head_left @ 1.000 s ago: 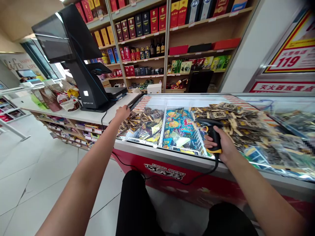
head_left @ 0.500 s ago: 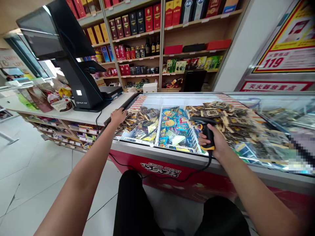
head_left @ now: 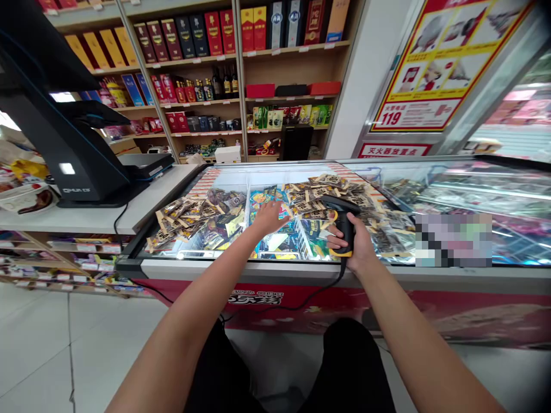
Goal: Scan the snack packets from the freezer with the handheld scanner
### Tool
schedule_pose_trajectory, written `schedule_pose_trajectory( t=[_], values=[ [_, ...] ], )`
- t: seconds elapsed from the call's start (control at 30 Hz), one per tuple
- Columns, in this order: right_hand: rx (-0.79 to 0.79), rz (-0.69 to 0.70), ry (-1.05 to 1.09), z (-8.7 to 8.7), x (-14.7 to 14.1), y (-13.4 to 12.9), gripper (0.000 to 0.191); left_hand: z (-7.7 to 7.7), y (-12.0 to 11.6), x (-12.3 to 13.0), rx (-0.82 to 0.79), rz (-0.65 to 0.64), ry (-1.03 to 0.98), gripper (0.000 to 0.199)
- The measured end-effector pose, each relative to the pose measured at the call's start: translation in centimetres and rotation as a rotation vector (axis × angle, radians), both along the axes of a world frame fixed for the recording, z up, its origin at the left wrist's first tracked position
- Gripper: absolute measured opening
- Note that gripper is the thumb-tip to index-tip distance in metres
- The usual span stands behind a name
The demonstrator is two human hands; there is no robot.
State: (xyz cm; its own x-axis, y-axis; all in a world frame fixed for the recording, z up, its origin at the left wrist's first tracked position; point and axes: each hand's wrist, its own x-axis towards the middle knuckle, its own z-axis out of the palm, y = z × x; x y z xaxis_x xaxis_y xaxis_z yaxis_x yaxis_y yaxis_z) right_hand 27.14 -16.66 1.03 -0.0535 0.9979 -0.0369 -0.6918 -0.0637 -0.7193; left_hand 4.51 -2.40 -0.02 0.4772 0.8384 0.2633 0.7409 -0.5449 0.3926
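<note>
My right hand (head_left: 353,241) is wrapped around a black and yellow barcode scanner (head_left: 343,226), its cable hanging down the freezer's front. My left hand (head_left: 270,217) reaches over the freezer's glass top with fingers stretched out and nothing in them. Below it, blue snack packs (head_left: 258,198) show in a white wire basket. One pile of small brown-and-cream packets (head_left: 185,215) lies left of my left hand. A second pile of the same packets (head_left: 327,189) spreads behind and to the right of the scanner.
A chest freezer (head_left: 172,268) with a red front spans the space before me. On the white counter (head_left: 97,215) at left stands a black checkout terminal (head_left: 73,166). Shelves of boxed bottles (head_left: 215,34) line the back. A safety poster (head_left: 434,74) hangs at right.
My left hand has left the freezer's left edge and moved right, over the blue packs. The view has turned rightward. My right hand still grips the barcode scanner.
</note>
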Motion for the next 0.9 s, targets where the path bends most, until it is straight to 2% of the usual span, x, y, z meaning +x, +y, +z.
schedule_pose_trajectory(
  t=[0.1, 0.17, 0.3, 0.43, 0.53, 0.63, 0.8, 0.9],
  values=[
    [-0.007, 0.018, 0.010, 0.1, 0.4, -0.5, 0.033, -0.1, 0.3, 3.8, -0.084, 0.001, 0.056, 0.078],
    [0.000, 0.039, -0.014, 0.1, 0.2, -0.4, 0.035, -0.1, 0.3, 4.8, -0.054, 0.007, 0.073, 0.073],
    [-0.021, 0.078, -0.030, -0.1, -0.4, 0.1, 0.038, -0.2, 0.1, 3.8, 0.091, -0.032, 0.099, 0.048],
    [-0.013, 0.078, 0.003, -0.3, -0.3, 0.1, 0.036, 0.3, -0.3, 1.9, 0.145, -0.074, 0.093, 0.039],
    [-0.008, 0.070, 0.005, -0.2, -0.2, -0.1, 0.035, 0.8, -0.1, 1.3, 0.040, -0.014, -0.032, 0.036],
    [-0.009, 0.069, -0.008, -0.1, -0.2, -0.1, 0.036, 0.9, 0.7, 1.4, -0.086, 0.045, -0.257, 0.033],
    [0.008, 0.063, -0.044, -0.1, -0.4, -0.2, 0.035, 0.2, 1.9, 1.9, -0.385, 0.043, -0.650, 0.028],
    [0.025, 0.044, -0.058, -0.1, -0.6, -0.4, 0.035, -0.4, 2.2, 2.1, -0.525, 0.027, -0.796, 0.032]
  ],
)
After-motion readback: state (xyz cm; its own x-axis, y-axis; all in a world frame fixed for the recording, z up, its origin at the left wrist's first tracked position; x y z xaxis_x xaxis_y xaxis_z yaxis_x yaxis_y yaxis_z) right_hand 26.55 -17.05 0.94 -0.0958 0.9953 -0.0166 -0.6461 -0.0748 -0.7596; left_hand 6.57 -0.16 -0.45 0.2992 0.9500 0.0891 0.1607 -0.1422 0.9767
